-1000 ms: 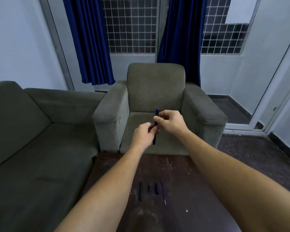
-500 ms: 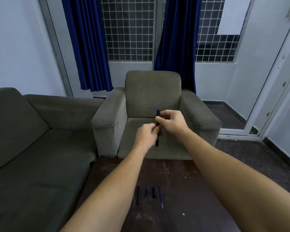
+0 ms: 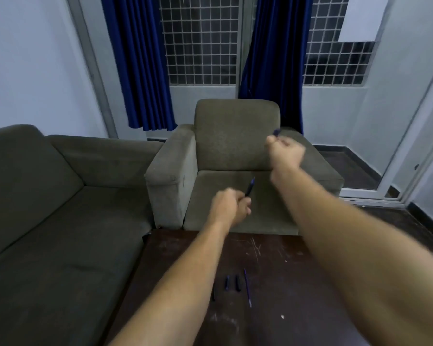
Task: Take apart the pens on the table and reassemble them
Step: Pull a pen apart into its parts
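Scratched dark table (image 3: 285, 270), pen parts (image 3: 237, 283)

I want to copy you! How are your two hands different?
The left hand is lower, near the table's far edge; the right hand is higher up, in front of the armchair's back. The left hand grips a long pen body that pokes up and to the right; the right hand pinches only a small dark-blue piece, perhaps a cap. Both hands have curled fingers, and they are apart.

Grey armchair (image 3: 235, 136) right behind fingers (image 3: 245, 205); grey sofa (image 3: 48, 208) left of them; blue curtains (image 3: 140, 58) and window grille (image 3: 200, 46) farther back.
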